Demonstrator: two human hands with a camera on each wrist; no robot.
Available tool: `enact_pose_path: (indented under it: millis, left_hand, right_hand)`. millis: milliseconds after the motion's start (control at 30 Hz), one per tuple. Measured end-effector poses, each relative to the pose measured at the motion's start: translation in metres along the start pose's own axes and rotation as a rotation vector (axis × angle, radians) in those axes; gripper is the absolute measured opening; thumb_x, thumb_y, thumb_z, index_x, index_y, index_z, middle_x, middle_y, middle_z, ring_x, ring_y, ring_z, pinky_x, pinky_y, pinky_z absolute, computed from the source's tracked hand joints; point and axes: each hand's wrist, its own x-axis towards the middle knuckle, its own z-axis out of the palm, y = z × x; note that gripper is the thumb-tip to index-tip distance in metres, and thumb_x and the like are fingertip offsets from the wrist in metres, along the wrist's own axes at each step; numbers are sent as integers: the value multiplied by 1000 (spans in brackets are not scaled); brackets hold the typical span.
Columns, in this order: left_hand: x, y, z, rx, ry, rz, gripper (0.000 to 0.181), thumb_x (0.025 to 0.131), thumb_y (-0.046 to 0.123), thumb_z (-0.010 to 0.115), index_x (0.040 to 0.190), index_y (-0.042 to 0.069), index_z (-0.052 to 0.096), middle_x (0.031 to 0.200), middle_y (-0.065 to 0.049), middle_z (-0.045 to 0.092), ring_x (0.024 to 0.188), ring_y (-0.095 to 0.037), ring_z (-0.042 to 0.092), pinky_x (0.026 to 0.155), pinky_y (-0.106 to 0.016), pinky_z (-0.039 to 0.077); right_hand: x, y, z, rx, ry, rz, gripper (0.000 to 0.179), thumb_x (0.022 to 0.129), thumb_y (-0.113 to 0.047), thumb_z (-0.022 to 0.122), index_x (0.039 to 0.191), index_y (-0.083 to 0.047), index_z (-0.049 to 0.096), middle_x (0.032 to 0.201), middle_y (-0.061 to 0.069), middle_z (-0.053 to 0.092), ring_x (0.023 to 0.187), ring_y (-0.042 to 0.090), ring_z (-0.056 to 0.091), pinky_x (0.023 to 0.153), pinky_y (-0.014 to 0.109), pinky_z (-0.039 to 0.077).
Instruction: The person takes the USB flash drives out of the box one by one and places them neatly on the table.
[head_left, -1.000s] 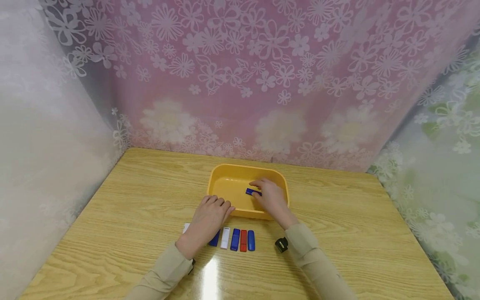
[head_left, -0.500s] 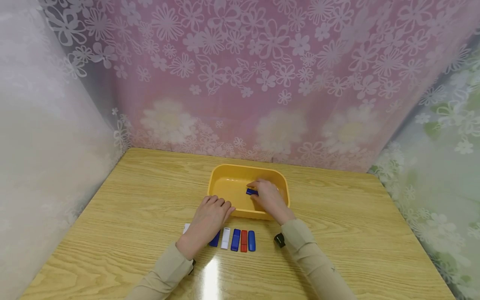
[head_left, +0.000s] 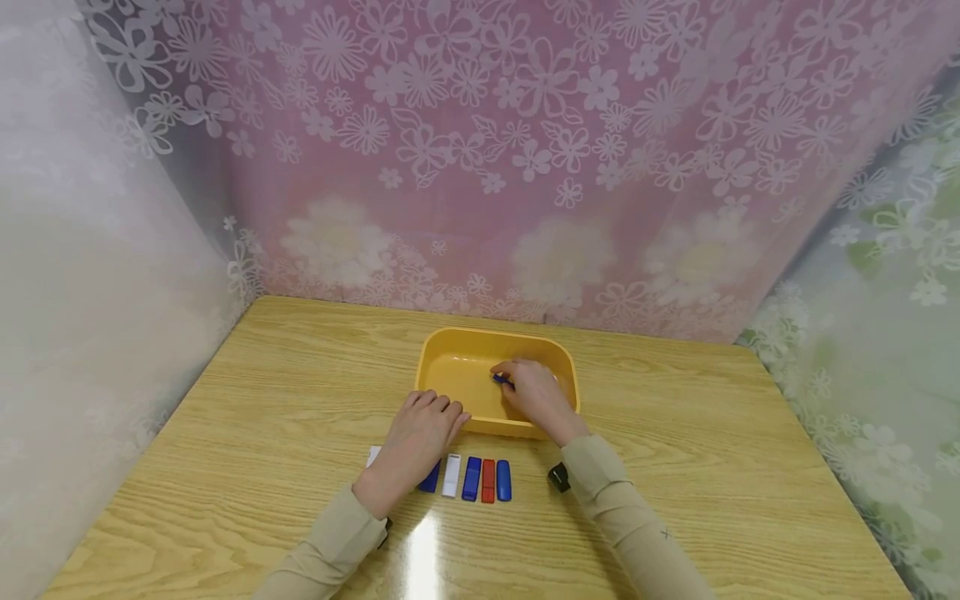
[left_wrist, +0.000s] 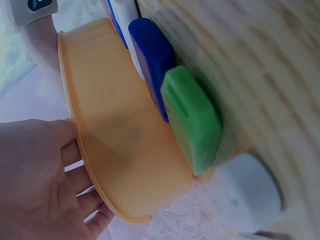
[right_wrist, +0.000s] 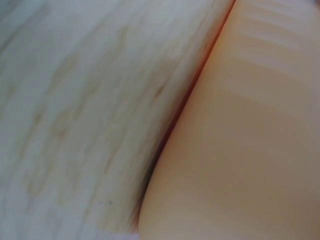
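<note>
A yellow plastic tub (head_left: 450, 421) stands on the wooden table. Inside it my right hand (head_left: 538, 392) pinches a small blue stick (head_left: 499, 379), which looks like a USB flash drive; the fingers cover most of it. At the tub's near left corner, my left hand (head_left: 420, 433) has its fingers over the rim (left_wrist: 75, 120). Below that hand lies a row of similar sticks: white (head_left: 451, 476), blue (head_left: 471, 479), red (head_left: 488, 481) and rounded blue (head_left: 504, 481). A green one (left_wrist: 192, 120) shows only in the left wrist view.
A pale round-edged object (left_wrist: 247, 190) sits beside the green stick, partly blurred. The right wrist view holds mostly the tub's outer wall (right_wrist: 240, 150) and table grain (right_wrist: 75, 100). Floral cloth (head_left: 487, 167) hangs behind the table (head_left: 675, 467) and at both sides.
My right hand has moved slightly left in the tub, and its fingers have closed in over the blue stick, so less of it shows. My left hand stays at the rim.
</note>
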Motion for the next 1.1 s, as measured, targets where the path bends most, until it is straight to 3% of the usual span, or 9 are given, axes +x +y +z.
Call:
enact_pose_path:
  millis: [333,633,833,1100]
  left_hand:
    - [1,0,0,6,-2,-8,24,101,29,64,85,12,68,77,-1,66,76,-21,58,79,-36,48]
    - [1,1,-1,4,-8,-9,23,101,28,64,86,12,69,78,-1,67,76,-21,59,79,-36,48]
    - [1,1,-1,5,-5,-6,23,101,29,64,86,12,69,78,0,67,77,-21,59,79,-36,48]
    - [0,0,1,3,11,2,23,101,28,65,85,11,68,77,-1,67,76,-21,58,78,-36,49]
  right_hand:
    - [1,2,-1,59,10,18,26,88,2,68,112,-8,74,103,10,73,70,18,58,60,32,50]
    - [-5,-2,-16,251,105,96,29,93,-5,70,120,-13,70,100,11,74,68,19,66,52,28,49]
    - [-20,-7,-34,454,155,127,29,92,-2,71,120,-10,72,109,13,74,84,27,73,64,34,59]
    - [-43,-10,-47,570,169,140,27,94,-7,71,121,-11,71,109,13,74,87,27,73,75,39,60]
